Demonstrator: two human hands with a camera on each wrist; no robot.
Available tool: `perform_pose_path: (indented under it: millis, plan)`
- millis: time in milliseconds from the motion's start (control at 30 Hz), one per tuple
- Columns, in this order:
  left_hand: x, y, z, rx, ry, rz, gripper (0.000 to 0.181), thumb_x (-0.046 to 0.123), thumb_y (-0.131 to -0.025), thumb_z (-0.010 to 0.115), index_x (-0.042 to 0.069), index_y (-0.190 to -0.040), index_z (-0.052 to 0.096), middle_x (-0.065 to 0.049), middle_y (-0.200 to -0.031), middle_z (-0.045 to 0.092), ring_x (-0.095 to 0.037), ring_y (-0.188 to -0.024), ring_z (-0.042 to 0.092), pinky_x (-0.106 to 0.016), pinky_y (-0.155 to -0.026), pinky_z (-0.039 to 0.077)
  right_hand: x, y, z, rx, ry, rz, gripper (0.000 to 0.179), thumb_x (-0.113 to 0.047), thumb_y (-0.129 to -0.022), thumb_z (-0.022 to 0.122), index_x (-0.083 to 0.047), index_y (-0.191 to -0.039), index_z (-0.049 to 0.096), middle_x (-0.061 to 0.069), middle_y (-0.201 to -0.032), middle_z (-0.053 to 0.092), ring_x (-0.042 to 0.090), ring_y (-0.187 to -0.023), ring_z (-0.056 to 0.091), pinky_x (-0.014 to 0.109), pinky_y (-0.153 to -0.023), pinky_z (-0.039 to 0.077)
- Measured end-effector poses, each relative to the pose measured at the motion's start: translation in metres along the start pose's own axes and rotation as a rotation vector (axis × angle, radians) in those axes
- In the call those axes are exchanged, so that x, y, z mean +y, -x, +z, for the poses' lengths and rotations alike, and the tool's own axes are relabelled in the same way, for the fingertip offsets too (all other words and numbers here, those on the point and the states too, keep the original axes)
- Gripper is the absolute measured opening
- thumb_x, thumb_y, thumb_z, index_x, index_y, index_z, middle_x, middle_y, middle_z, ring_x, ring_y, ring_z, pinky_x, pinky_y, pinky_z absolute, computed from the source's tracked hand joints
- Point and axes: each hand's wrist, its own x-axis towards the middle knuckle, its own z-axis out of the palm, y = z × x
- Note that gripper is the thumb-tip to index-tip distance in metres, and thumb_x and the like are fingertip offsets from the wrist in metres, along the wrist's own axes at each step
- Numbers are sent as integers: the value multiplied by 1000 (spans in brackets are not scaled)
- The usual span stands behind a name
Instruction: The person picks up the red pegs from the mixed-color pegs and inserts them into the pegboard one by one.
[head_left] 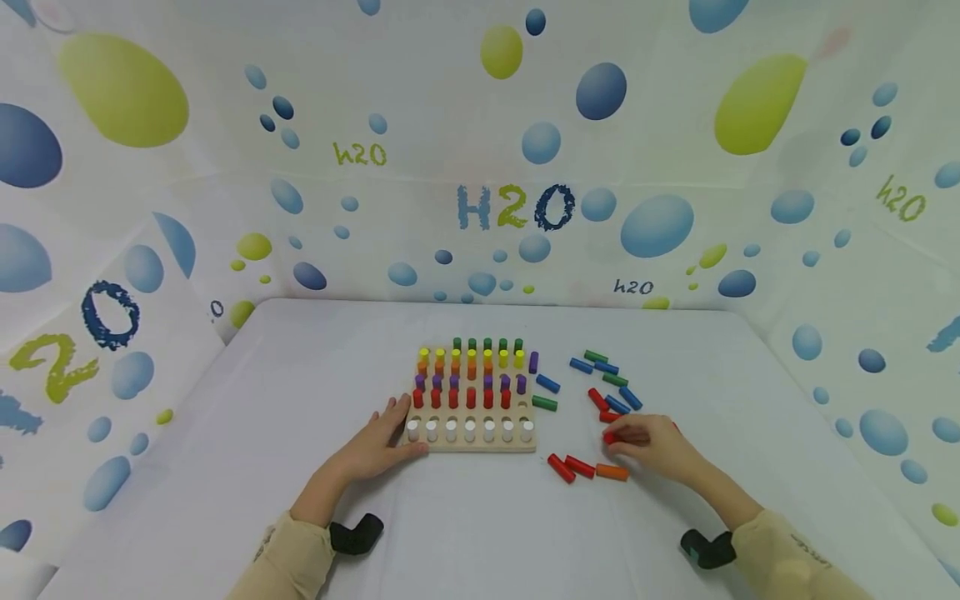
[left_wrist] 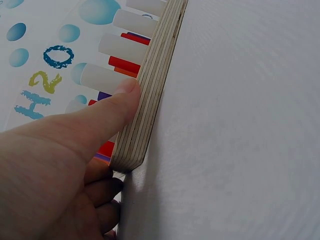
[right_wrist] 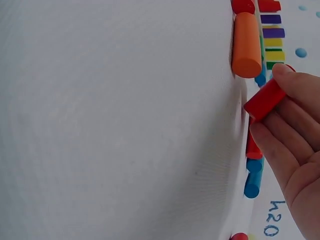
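Note:
A wooden pegboard (head_left: 472, 447) bears rows of upright pegs: white (head_left: 470, 431), red (head_left: 453, 398), purple, orange, yellow and green. My left hand (head_left: 375, 446) holds its near left corner, the thumb on the front edge and the fingers along the left side. In the left wrist view, the thumb touches the board's layered edge (left_wrist: 145, 110) beside a white peg. To the right of the board, my right hand (head_left: 652, 446) pinches a red peg (right_wrist: 267, 100) between thumb and fingers, tilted. An orange peg (right_wrist: 246, 47) lies close by.
Two red pegs (head_left: 580, 467) and an orange one lie right of the board's near corner. Farther back are loose blue, green and red pegs (head_left: 597, 398). A purple peg (head_left: 533, 362), a blue one (head_left: 547, 383) and a green one (head_left: 545, 403) are beside the board's right edge.

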Motion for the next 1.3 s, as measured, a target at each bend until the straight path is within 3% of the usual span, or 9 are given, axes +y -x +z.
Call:
perform_pose_path:
  millis: [267, 667, 1300]
  plan:
    - [3, 3, 1, 3, 13, -7, 93, 50, -82, 61, -2, -144, 15, -17, -150, 14, -32, -138, 3, -48, -110, 2, 4, -2, -1, 5, -65, 8, 26, -17, -82, 69, -3, -104, 64, 9, -99, 67, 18, -88, 65, 26, -76, 53]
    - [17, -8, 6, -21, 4, 13, 93, 49, -82, 62, -1, -145, 15, -15, -150, 15, -29, -138, 5, -45, -111, 2, 5, 14, -7, 68, -63, 30, 25, -14, -82, 69, -2, -103, 65, 12, -98, 67, 16, -86, 66, 24, -74, 53]
    - [10, 3, 0, 0, -10, -53, 96, 52, -80, 62, -1, -145, 13, -16, -150, 13, -29, -138, 4, -45, -111, 2, -7, -7, -6, 35, -130, -20, 23, -8, -83, 67, -1, -105, 64, 14, -99, 67, 12, -86, 65, 22, -75, 52]
